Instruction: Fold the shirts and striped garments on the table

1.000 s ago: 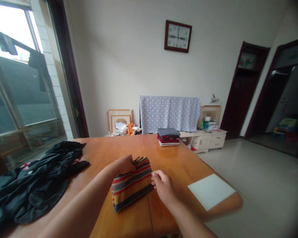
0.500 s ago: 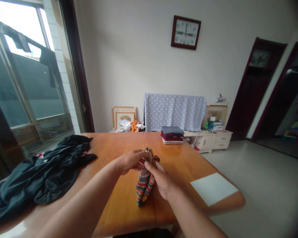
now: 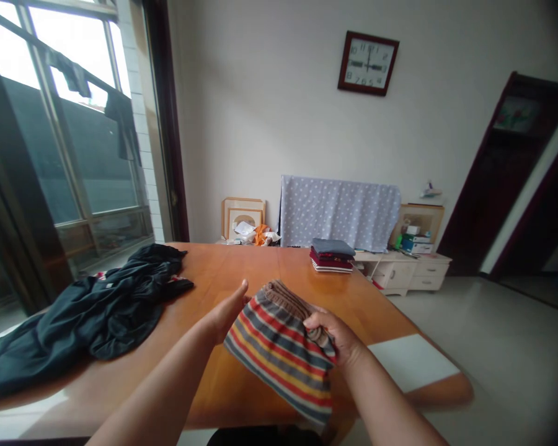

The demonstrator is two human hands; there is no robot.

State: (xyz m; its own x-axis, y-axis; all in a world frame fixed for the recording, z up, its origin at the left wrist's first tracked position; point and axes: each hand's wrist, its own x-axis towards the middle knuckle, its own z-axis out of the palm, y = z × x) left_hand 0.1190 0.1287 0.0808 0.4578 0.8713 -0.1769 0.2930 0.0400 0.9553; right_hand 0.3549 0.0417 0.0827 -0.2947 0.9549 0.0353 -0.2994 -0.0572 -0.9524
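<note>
A garment (image 3: 279, 347) with red, yellow, grey and dark stripes and a gathered brown band hangs spread above the wooden table, tilted down to the right. My right hand (image 3: 332, 337) is closed on its right end, thumb pressed over the band where the cloth bunches. At the left edge, my left hand (image 3: 227, 313) is open, its thumb stretched up and away from the cloth. The other left fingers are partly hidden beside or behind the garment, so their contact with it is unclear. Whether the garment is shorts or something else does not show.
Dark clothing (image 3: 125, 303) lies heaped on the left of the table (image 3: 223, 260). A folded stack of clothes (image 3: 332, 255) stands at the far right, and a pale sheet (image 3: 413, 362) lies near the right corner. Beyond stands a white cabinet (image 3: 400, 275).
The striped garment has gone from a narrow bunch between both hands to a wide spread. My left hand has opened and moved off the band; the view has turned slightly left.
</note>
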